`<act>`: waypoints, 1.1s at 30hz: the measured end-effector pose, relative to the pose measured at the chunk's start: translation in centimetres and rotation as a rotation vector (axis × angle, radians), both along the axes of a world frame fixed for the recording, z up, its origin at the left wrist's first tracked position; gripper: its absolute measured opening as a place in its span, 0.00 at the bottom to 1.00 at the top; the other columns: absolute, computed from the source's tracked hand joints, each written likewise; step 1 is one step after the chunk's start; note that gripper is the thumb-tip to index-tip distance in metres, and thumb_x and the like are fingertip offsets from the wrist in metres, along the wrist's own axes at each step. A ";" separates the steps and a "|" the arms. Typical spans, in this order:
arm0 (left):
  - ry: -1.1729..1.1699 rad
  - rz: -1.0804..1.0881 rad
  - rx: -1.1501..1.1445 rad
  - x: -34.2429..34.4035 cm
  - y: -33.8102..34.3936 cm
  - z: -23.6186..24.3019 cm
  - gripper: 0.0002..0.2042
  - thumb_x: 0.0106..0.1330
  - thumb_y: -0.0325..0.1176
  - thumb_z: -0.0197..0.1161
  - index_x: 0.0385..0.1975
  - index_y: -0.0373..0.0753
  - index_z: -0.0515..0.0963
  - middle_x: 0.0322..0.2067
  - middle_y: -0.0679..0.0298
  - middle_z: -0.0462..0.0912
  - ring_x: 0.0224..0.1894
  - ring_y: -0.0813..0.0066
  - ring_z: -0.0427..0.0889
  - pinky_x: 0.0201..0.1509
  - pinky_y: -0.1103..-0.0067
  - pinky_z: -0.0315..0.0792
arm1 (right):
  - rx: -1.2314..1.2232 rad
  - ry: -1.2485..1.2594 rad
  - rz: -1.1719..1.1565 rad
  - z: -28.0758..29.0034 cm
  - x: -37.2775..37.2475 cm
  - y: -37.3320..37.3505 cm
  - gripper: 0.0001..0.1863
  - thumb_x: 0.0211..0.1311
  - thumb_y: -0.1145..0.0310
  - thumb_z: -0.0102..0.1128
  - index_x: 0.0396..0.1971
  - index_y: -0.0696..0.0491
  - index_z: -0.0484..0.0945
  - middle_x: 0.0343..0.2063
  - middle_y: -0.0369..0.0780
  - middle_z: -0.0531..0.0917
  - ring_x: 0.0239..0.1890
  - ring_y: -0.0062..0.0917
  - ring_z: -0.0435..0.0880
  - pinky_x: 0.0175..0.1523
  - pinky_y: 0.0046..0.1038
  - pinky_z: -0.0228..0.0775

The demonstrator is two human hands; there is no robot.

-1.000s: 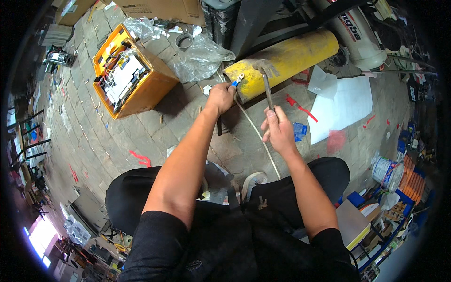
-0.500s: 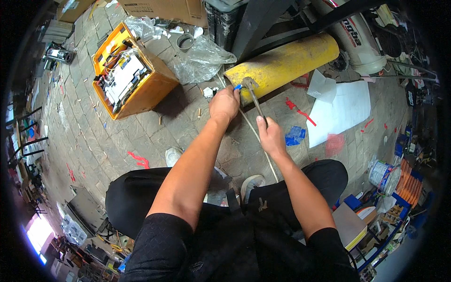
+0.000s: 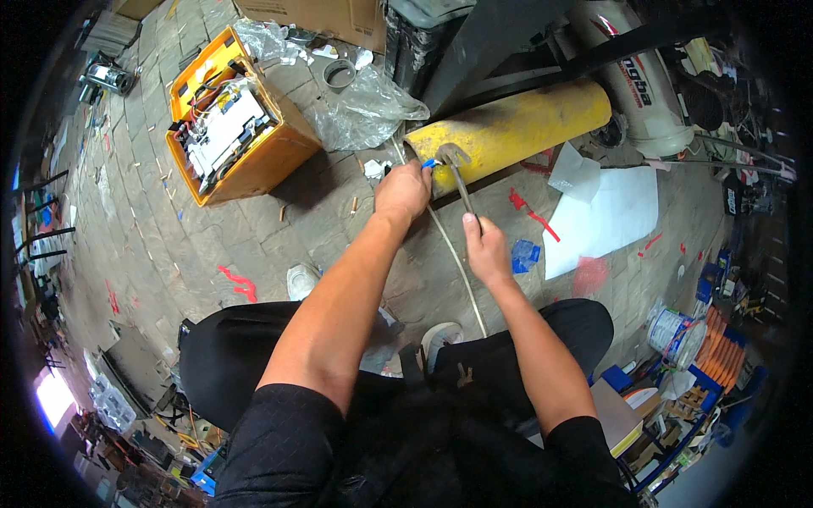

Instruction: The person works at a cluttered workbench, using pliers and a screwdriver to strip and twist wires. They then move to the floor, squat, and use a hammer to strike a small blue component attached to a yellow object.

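Note:
A yellow cylinder (image 3: 517, 123) lies on the paved floor in front of me, its surface scuffed. My left hand (image 3: 402, 193) is closed in a pinch at the cylinder's near left end, on a small blue-tipped piece (image 3: 430, 163); the rest of that piece is hidden by my fingers. My right hand (image 3: 487, 250) grips the handle of a hammer (image 3: 461, 184). The hammer's head is beside the blue tip, over the yellow surface; I cannot tell whether they touch. A thin whitish cord (image 3: 453, 251) runs past my left hand down toward my shoe.
An orange case (image 3: 275, 165) full of wires and parts stands on the left. Clear plastic film (image 3: 364, 110) lies behind my hands. White sheets (image 3: 622, 207) and a blue scrap (image 3: 524, 256) are on the right. A dark metal frame (image 3: 500, 51) rises beyond the cylinder.
The view has shifted slightly. The hammer's head sits a little lower and nearer the blue tip. Both hands keep their grips in nearly the same place.

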State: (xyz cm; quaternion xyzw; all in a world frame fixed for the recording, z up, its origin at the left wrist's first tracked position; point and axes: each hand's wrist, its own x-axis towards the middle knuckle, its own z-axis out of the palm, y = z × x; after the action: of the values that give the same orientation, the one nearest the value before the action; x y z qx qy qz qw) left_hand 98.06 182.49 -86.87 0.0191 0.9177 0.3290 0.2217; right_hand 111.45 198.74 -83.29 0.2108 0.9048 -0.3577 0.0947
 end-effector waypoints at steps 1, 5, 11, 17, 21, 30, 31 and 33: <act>0.015 -0.005 0.008 0.1 -0.1 -0.2 0.19 0.76 0.45 0.56 0.40 0.34 0.84 0.39 0.39 0.86 0.44 0.36 0.84 0.51 0.52 0.78 | -0.071 0.084 0.004 1.6 -0.9 -0.2 0.28 0.78 0.46 0.52 0.28 0.57 0.76 0.24 0.54 0.81 0.29 0.51 0.82 0.35 0.48 0.70; 0.022 0.001 0.004 0.1 -0.8 -0.7 0.19 0.76 0.46 0.55 0.40 0.35 0.84 0.39 0.41 0.86 0.45 0.38 0.85 0.52 0.53 0.79 | -0.316 0.349 -0.013 8.6 -3.9 -0.9 0.24 0.78 0.52 0.55 0.28 0.58 0.74 0.18 0.45 0.72 0.21 0.34 0.76 0.29 0.37 0.66; -0.014 -0.042 -0.038 0.1 0.0 -0.8 0.20 0.77 0.48 0.54 0.41 0.36 0.83 0.40 0.44 0.88 0.46 0.41 0.86 0.53 0.54 0.79 | -0.036 0.101 -0.032 -1.4 1.2 -0.8 0.22 0.78 0.54 0.54 0.30 0.58 0.77 0.21 0.52 0.79 0.25 0.52 0.78 0.31 0.42 0.68; 0.010 0.036 -0.032 1.0 0.1 -0.7 0.18 0.76 0.47 0.55 0.41 0.37 0.83 0.40 0.44 0.87 0.45 0.40 0.86 0.52 0.54 0.79 | -0.274 0.371 0.008 9.3 -4.5 -0.1 0.21 0.79 0.56 0.52 0.29 0.57 0.73 0.18 0.40 0.73 0.20 0.26 0.70 0.28 0.34 0.64; 0.020 0.035 -0.022 0.8 0.1 -0.5 0.18 0.76 0.47 0.56 0.39 0.36 0.83 0.39 0.43 0.87 0.44 0.39 0.86 0.52 0.54 0.79 | -0.488 0.611 -0.092 13.9 -4.5 -1.3 0.18 0.80 0.57 0.50 0.31 0.54 0.72 0.19 0.27 0.66 0.22 0.12 0.64 0.26 0.23 0.56; 0.034 0.037 0.032 0.3 -0.2 -0.9 0.17 0.75 0.43 0.57 0.39 0.33 0.82 0.38 0.40 0.86 0.43 0.36 0.84 0.50 0.52 0.78 | -0.192 0.381 -0.007 9.2 -3.9 0.7 0.25 0.81 0.50 0.47 0.31 0.57 0.75 0.19 0.43 0.76 0.23 0.33 0.76 0.29 0.37 0.65; 0.026 0.031 0.031 0.6 -0.5 -1.1 0.17 0.75 0.43 0.57 0.39 0.33 0.82 0.38 0.40 0.86 0.43 0.36 0.84 0.50 0.52 0.78 | -0.281 0.440 0.020 11.9 -4.7 0.6 0.23 0.82 0.53 0.46 0.31 0.56 0.74 0.18 0.37 0.72 0.22 0.24 0.73 0.27 0.31 0.62; -0.007 0.011 0.004 0.4 -0.5 -1.3 0.17 0.76 0.44 0.57 0.41 0.34 0.82 0.40 0.41 0.86 0.45 0.38 0.85 0.52 0.53 0.78 | -0.609 0.565 -0.052 15.8 -4.9 -0.5 0.20 0.82 0.55 0.44 0.30 0.53 0.71 0.19 0.30 0.69 0.22 0.15 0.68 0.26 0.26 0.57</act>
State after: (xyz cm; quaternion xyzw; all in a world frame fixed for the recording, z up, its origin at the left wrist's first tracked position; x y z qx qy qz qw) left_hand 98.48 181.98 -88.19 0.0133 0.9163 0.3323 0.2232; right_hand 106.56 198.26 -67.51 0.0897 0.7425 -0.6549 -0.1085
